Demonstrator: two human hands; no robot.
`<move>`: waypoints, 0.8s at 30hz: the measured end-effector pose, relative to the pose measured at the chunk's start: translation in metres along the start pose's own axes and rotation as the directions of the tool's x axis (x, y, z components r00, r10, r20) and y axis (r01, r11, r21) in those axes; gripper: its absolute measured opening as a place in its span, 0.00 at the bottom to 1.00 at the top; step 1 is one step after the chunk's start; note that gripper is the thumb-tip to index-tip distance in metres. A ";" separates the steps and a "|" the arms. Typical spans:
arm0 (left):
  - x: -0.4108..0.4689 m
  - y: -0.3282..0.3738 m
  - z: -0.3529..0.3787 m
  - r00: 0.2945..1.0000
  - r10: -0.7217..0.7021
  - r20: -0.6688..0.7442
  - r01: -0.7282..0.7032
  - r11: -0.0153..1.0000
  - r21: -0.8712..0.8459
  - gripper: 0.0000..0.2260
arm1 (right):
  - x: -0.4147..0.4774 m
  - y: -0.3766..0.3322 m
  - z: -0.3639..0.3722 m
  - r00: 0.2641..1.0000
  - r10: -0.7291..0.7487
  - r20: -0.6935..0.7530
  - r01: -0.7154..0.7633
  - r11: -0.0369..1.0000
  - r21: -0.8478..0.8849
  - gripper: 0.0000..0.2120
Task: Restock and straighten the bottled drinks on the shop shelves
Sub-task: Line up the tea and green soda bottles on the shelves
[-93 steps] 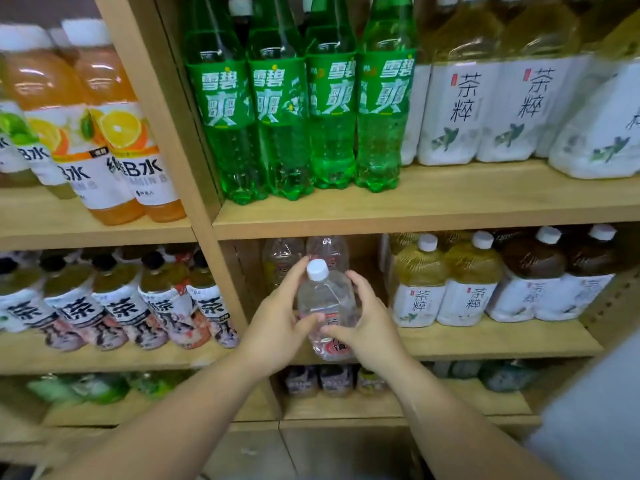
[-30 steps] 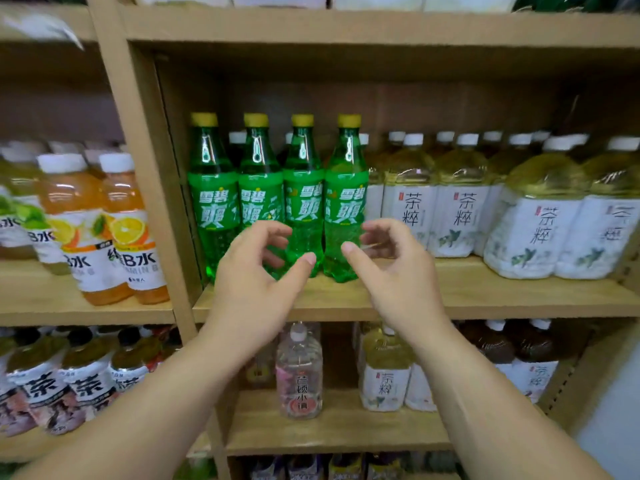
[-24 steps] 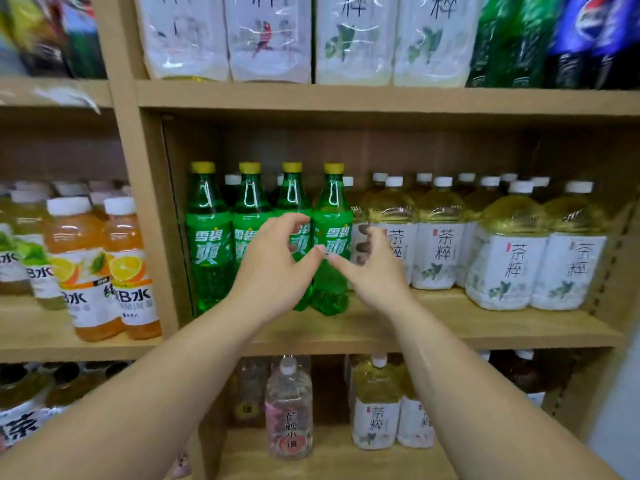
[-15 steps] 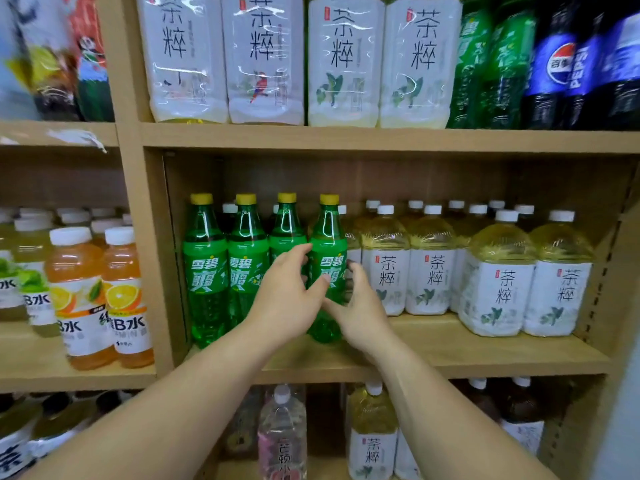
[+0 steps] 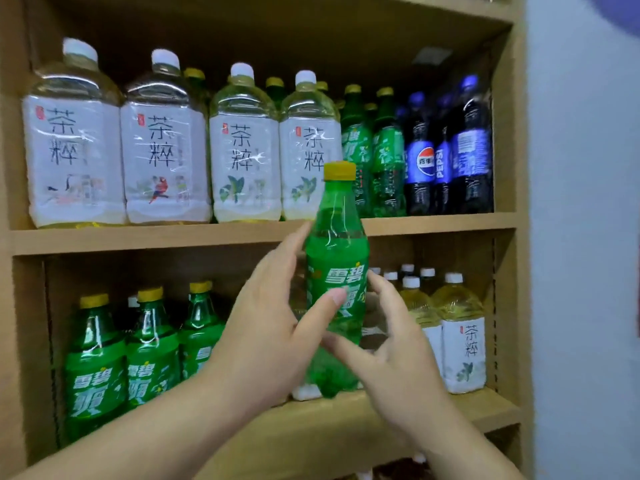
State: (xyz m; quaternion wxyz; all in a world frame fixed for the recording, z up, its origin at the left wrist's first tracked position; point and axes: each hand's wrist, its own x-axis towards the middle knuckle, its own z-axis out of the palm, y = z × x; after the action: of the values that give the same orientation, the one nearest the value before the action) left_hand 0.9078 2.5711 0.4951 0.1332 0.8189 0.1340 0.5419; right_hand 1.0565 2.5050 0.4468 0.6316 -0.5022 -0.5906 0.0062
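Your left hand [image 5: 263, 327] angles up from lower left, thumb across the front of the green soda bottle [image 5: 337, 258], gripping it upright before the shelf edge [image 5: 138, 237]. Your right hand [image 5: 391, 344] brackets its lower right side; a firm hold cannot be told.

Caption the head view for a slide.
Left hand and right hand hold a yellow-capped green soda bottle upright before stocked drink shelves.
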 end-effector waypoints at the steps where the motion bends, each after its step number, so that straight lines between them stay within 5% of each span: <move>1: 0.011 0.008 0.001 0.999 0.027 0.021 -0.026 1.000 -0.014 0.29 | 0.006 -0.005 -0.011 0.999 -0.037 -0.032 0.037 0.999 -0.022 0.31; 8: 0.104 0.039 0.026 0.971 0.115 0.210 -0.121 0.992 0.019 0.37 | 0.073 -0.017 -0.076 0.967 -0.162 -0.199 0.111 0.964 -0.243 0.37; 11: 0.145 0.037 0.029 0.955 0.240 0.175 -0.274 0.938 0.213 0.31 | 0.110 -0.025 -0.097 0.938 -0.223 -0.267 0.134 0.940 -0.314 0.38; 14: 0.169 0.013 0.026 0.913 0.324 0.248 -0.404 0.632 0.661 0.21 | 0.142 -0.033 -0.116 0.922 -0.229 -0.312 0.116 0.932 -0.343 0.33; 16: 0.172 -0.009 0.025 0.864 0.357 0.356 -0.480 0.366 0.797 0.24 | 0.163 -0.036 -0.125 0.931 -0.197 -0.309 0.076 0.928 -0.364 0.34; 17: 0.172 -0.018 0.024 0.842 0.376 0.387 -0.509 0.314 0.802 0.25 | 0.174 -0.034 -0.127 0.932 -0.191 -0.310 0.068 0.927 -0.368 0.35; 24: 0.173 -0.028 0.025 0.818 0.457 0.349 -0.519 0.327 0.789 0.24 | 0.222 -0.008 -0.119 0.943 -0.140 -0.302 -0.023 0.877 -0.479 0.37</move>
State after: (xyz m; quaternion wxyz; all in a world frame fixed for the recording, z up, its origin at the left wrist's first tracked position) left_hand 0.9945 2.6583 0.6231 -0.4564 0.7900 0.1283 0.3888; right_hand 1.2084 2.5598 0.6401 0.5779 -0.6175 -0.4757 -0.2419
